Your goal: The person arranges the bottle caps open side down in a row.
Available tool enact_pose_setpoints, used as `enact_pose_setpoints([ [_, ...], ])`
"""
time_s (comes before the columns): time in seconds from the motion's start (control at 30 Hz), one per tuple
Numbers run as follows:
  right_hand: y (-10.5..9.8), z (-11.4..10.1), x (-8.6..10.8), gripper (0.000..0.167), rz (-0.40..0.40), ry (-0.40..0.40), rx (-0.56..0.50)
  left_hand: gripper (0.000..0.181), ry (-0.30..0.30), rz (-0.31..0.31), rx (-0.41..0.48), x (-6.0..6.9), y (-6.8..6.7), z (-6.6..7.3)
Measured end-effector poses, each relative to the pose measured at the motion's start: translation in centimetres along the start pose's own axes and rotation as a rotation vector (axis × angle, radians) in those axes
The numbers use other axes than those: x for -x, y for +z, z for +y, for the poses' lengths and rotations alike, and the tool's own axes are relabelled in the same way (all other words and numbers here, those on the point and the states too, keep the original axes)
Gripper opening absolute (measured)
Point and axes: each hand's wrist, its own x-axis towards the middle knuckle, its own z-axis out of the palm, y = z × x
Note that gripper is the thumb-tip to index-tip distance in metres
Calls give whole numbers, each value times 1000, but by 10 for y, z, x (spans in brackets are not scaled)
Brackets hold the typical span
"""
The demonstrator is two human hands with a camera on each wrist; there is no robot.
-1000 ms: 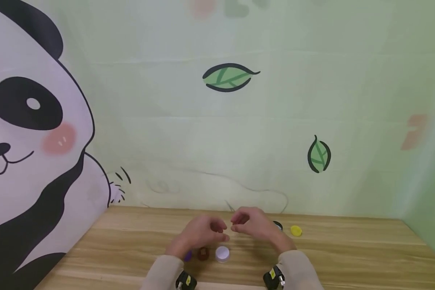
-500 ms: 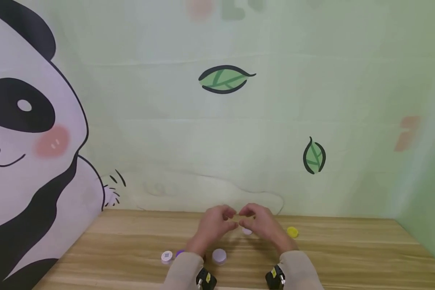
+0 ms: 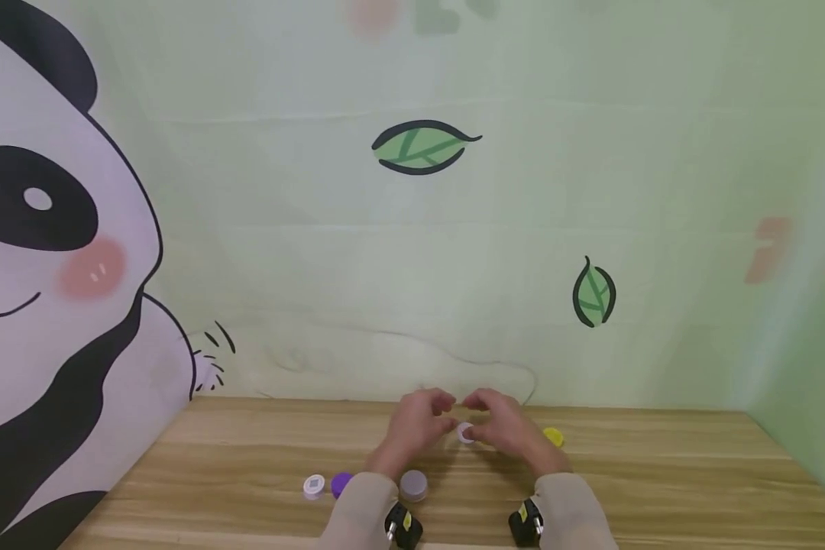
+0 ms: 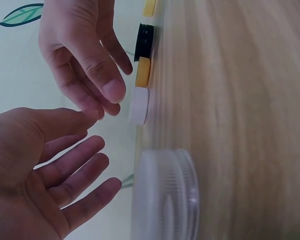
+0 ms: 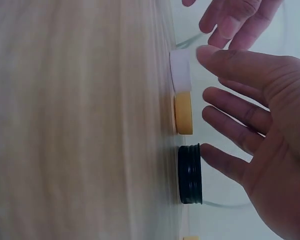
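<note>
Above the far part of the wooden table, my left hand (image 3: 415, 424) and right hand (image 3: 505, 426) face each other with fingers loosely bent. In both wrist views the fingers hold nothing, and the fingertips are close together. A white round cap (image 3: 464, 432) lies by the right thumb in the head view. Beside it in the right wrist view are an orange cap (image 5: 183, 113) and a black ribbed lid (image 5: 190, 174), under the right hand. A larger translucent ribbed lid (image 4: 165, 195) stands nearer the left wrist camera.
A yellow cap (image 3: 553, 436) lies right of the hands. Left of the larger pale lid (image 3: 413, 486), a purple cap (image 3: 341, 484) and a white cap with a square mark (image 3: 314, 486) lie by the left sleeve. A printed wall (image 3: 316, 267) rises behind the table.
My left hand has moved right and away from me, and my right hand slightly right. The white cap between them and the marked white cap have come into view.
</note>
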Motion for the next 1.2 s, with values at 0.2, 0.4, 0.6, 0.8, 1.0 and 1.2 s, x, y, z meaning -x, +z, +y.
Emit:
enact_pose_setpoints([
  [0.2, -2, -1, 0, 44, -42, 21, 47, 28, 11, -69, -5, -2, 3, -2],
  [0.4, -3, 0, -2, 42, -46, 1, 82, 30, -3, -133, 8, -1, 3, -3],
  [0.6, -2, 0, -3, 33, -52, -35, 106, 30, 15, -159, 3, 0, 3, -2],
  [0.8, -2, -1, -2, 27, -47, -49, 112, 29, 19, -179, 31, 1, 1, 2],
  [1.0, -4, -3, -1, 21, -49, -18, 70, 28, 50, -149, 50, 3, 0, -2],
  [1.2, -8, -6, 1, 14, -73, -9, -22, 32, 30, -71, 75, 5, -1, -10],
])
